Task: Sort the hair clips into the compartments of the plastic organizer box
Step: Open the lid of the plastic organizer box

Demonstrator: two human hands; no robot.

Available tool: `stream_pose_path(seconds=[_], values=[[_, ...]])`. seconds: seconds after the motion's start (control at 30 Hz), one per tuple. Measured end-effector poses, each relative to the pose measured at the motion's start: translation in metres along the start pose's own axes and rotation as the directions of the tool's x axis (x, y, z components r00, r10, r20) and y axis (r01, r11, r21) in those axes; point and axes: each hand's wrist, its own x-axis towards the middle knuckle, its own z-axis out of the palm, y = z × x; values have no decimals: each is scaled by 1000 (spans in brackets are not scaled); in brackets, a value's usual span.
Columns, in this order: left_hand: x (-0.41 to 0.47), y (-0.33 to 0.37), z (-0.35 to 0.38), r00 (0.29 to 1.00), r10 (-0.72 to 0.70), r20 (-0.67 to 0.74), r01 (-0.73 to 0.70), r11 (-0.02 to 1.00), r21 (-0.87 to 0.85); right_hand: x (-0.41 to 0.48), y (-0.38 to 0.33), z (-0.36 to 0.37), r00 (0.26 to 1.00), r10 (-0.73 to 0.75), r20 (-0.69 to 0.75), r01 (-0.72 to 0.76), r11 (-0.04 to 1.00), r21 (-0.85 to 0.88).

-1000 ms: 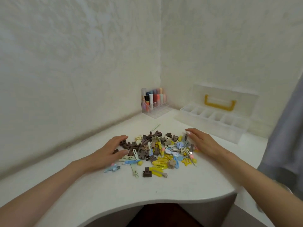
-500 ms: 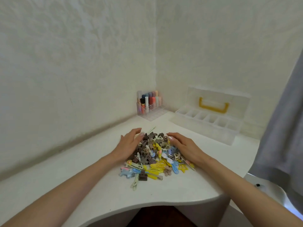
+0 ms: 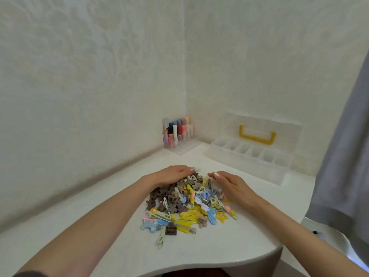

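Corner desk (image 3: 95, 220), white top, set into the angle of two pale textured walls. The pile of hair clips (image 3: 185, 204) lies mid-desk, nearer the front edge than the back corner: brown ones heaped on its far-left side, yellow and blue toward the near and right sides. A pale green clip (image 3: 160, 239) is the outlier closest to the front edge, with a brown clip (image 3: 171, 231) just behind it. The left hand (image 3: 171, 175) lies palm down on the far-left flank of the pile, fingers straight, resting on the brown clips and gripping nothing. The right hand (image 3: 229, 184) lies palm down on the right flank, fingers straight, also holding nothing. The two sets of fingertips point at each other across the pile's far side with a narrow gap between them. The organizer box (image 3: 249, 158) sits along the right wall toward the far right edge, well apart from the pile; its lid (image 3: 265, 124) stands up against the wall, and a single row of compartments faces up. A clear rack of coloured tubes (image 3: 178, 134) fills the back corner, just beside the box's left end. A bare strip of desk runs between the pile and the box, and there is wide bare surface left of the left forearm. The front edge curves inward; the right front corner is rounded. Grey cloth (image 3: 343, 156) hangs just past the right edge.
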Motion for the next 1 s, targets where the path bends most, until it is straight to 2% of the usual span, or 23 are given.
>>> stream_pose_path(seconds=[0.17, 0.33, 0.47, 0.53, 0.63, 0.7, 0.77, 0.83, 0.93, 1.0], values=[[-13, 3, 2, 995, 96, 0, -94, 979, -180, 1, 0, -1, 999, 27, -25, -25, 997, 76], [-16, 9, 2, 996, 86, -34, -92, 957, -277, 4, -4, -1, 999, 43, -32, -41, 996, 73], [-12, 10, -1, 984, 74, -165, -100, 983, -153, 3, -8, -11, 999, -7, -48, 5, 999, -40], [-12, 9, 1, 985, 83, -152, -92, 994, -54, 3, -7, -16, 997, -34, -64, 27, 994, -110], [-20, 5, 8, 992, 95, -87, -95, 995, -5, 3, -1, -20, 990, -73, -120, 51, 983, -177], [-25, 1, 11, 991, 116, -60, -115, 993, 23, 6, 7, -24, 956, -165, -244, 63, 923, -379], [-31, -1, 12, 990, 129, -50, -129, 992, -8, 12, 15, -31, 895, -281, -347, 31, 814, -579], [-36, -2, 11, 988, 141, -59, -144, 988, -48, 21, 21, -41, 861, -330, -388, -41, 715, -698], [-43, -4, 6, 973, 135, -185, -154, 984, -91, 30, 22, -51, 907, -206, -368, -177, 605, -776], [-44, -7, 1, 952, 114, -286, -156, 979, -131, 33, 21, -52, 921, -163, -353, -200, 579, -791]])
